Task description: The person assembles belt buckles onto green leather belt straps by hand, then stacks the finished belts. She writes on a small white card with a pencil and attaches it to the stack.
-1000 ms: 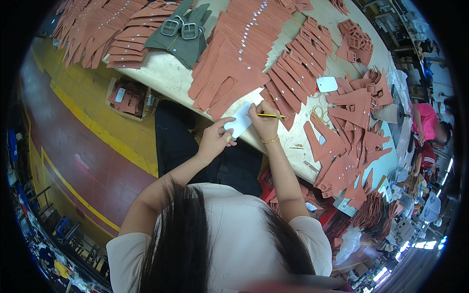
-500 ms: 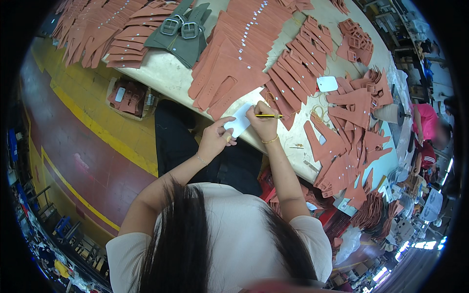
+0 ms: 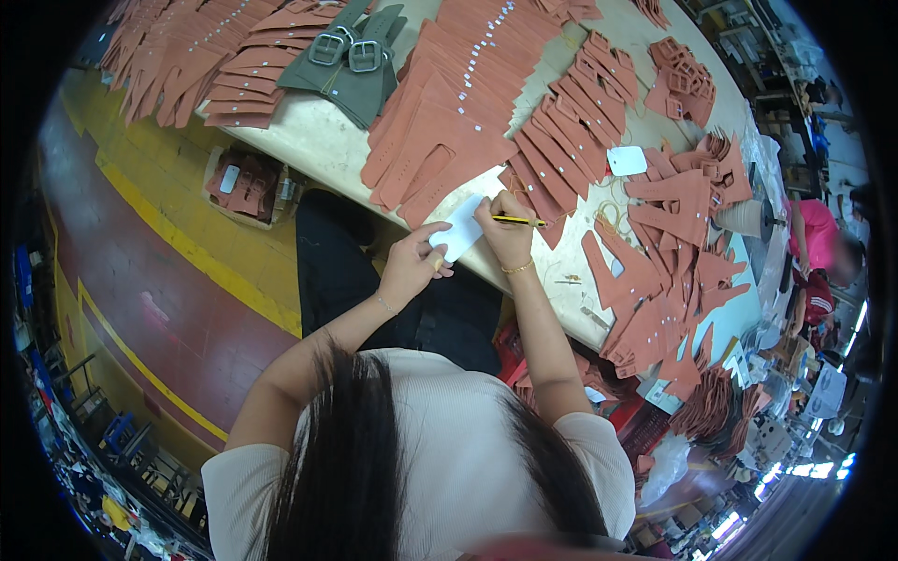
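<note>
My left hand [image 3: 416, 262] grips a white card [image 3: 458, 236] by its lower left side, at the near edge of the table. A yellow and black pencil-like pen [image 3: 519, 221] is pinched in my right hand [image 3: 506, 229], which rests at the card's right side. The pen's back end points right; its tip is hidden behind my fingers. Beyond the card lies a fan of reddish-brown leather pieces [image 3: 430, 159] with slots and small white labels. Further reddish leather strips [image 3: 552, 150] overlap to the right of it.
Green leather pieces with buckles [image 3: 351, 70] lie at the far left of the table [image 3: 309, 140]. Another white card [image 3: 627, 161], loose thread [image 3: 610, 215] and a thread cone [image 3: 744, 217] are on the right. A box [image 3: 245, 187] stands below the table edge. A person in pink [image 3: 816, 234] is at far right.
My right hand has shifted very slightly to the right with the pen. My left hand and the card stay almost where they were.
</note>
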A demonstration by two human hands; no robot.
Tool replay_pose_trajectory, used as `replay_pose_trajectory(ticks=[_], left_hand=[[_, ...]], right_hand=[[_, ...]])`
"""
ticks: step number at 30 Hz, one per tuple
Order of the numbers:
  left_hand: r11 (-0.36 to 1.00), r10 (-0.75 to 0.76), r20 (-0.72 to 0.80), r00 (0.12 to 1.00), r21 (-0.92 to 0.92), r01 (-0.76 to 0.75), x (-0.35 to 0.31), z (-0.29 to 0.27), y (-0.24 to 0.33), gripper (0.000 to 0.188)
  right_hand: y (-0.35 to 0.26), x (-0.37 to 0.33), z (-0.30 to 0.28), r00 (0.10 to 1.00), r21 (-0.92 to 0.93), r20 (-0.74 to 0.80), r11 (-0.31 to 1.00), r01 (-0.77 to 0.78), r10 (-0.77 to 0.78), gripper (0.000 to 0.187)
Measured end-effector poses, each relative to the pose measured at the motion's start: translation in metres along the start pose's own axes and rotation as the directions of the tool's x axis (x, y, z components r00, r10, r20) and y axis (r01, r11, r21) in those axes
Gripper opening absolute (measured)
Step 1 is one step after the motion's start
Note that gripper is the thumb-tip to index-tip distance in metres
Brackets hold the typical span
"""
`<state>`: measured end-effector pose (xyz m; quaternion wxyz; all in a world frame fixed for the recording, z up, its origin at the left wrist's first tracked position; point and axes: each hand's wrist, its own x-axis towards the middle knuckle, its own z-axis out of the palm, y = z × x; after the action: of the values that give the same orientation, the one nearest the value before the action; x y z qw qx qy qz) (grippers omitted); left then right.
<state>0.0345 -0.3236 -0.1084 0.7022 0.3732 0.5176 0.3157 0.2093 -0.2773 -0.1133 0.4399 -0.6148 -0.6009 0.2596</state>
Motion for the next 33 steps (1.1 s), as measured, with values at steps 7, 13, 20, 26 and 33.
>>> replay_pose_trajectory(ticks=[7, 13, 20, 26, 33], left_hand=[[1.0, -0.003, 0.002, 1.0, 0.0, 0.003, 0.0, 0.0, 0.0, 0.032], [1.0, -0.019, 0.003, 1.0, 0.007, 0.019, -0.001, 0.0, 0.002, 0.033], [1.0, -0.011, 0.003, 1.0, -0.006, 0.011, -0.001, 0.0, 0.002, 0.033], [1.0, -0.008, -0.005, 1.0, -0.008, 0.008, -0.001, 0.001, 0.002, 0.033], [1.0, 0.009, -0.003, 1.0, 0.014, -0.009, 0.0, 0.001, 0.0, 0.033]], right_hand=[[0.003, 0.0, 0.001, 1.0, -0.025, -0.001, 0.999, 0.022, -0.022, 0.033], [0.003, 0.0, 0.0, 0.999, -0.014, -0.021, 0.999, 0.04, -0.04, 0.033], [0.003, 0.001, 0.0, 0.999, -0.024, -0.011, 0.999, 0.036, -0.036, 0.032], [0.003, 0.002, -0.001, 0.998, 0.002, -0.009, 0.998, 0.056, -0.056, 0.033], [0.011, 0.01, -0.005, 0.997, 0.152, -0.003, 0.986, -0.069, 0.071, 0.037]])
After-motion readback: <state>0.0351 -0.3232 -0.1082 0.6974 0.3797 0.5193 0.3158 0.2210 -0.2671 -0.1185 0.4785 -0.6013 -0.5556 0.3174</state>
